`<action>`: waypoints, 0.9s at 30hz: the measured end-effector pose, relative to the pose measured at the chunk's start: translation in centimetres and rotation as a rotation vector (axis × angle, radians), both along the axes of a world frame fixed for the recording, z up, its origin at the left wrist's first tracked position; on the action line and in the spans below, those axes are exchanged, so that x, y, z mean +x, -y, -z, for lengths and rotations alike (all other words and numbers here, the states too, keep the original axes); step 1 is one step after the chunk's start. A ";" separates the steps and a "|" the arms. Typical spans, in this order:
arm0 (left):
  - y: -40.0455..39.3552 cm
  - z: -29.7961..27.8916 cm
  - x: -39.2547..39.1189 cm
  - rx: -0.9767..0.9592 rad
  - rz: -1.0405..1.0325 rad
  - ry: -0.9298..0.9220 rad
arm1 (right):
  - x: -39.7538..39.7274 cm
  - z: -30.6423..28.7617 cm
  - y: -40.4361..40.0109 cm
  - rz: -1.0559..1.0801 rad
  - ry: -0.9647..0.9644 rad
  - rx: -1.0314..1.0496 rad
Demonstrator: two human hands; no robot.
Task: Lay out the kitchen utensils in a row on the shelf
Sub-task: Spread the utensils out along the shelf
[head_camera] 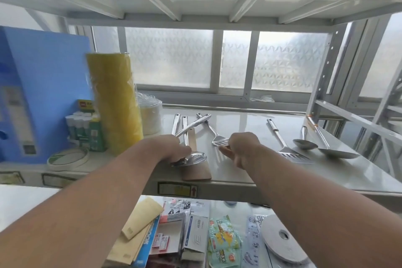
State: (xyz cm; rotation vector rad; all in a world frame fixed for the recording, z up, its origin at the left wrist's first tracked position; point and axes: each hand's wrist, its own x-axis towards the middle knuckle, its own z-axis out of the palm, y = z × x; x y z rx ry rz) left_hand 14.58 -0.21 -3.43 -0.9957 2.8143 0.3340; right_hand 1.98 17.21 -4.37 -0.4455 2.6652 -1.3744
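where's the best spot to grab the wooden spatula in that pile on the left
Judging from its pose, take the wooden spatula by its broad blade at the shelf's front edge, coming from the front. That end lies bare and slightly overhangs the edge, while its handle runs back under the crossed metal utensils, a metal spoon and the left hand, so pulling the handle would likely drag those along.

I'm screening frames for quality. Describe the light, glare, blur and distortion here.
Head view: backlit by the frosted window; soft glare streaks the steel shelf; wide-angle bending curves the upper shelf frame; the yellow roll and blue box are motion-smeared; both hands and the utensils stay fairly sharp.
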 end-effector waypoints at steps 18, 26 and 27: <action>-1.7 0.3 -3.6 -0.020 -0.018 -0.138 | 0.1 -1.7 -10.6 -0.116 0.426 -0.274; -1.9 -0.3 -1.8 0.116 -0.013 -0.368 | 1.3 -2.3 -10.1 -0.187 0.286 -0.037; -1.9 -0.5 -1.4 0.172 -0.048 -0.435 | 1.6 -2.3 -9.8 -0.209 0.250 -0.050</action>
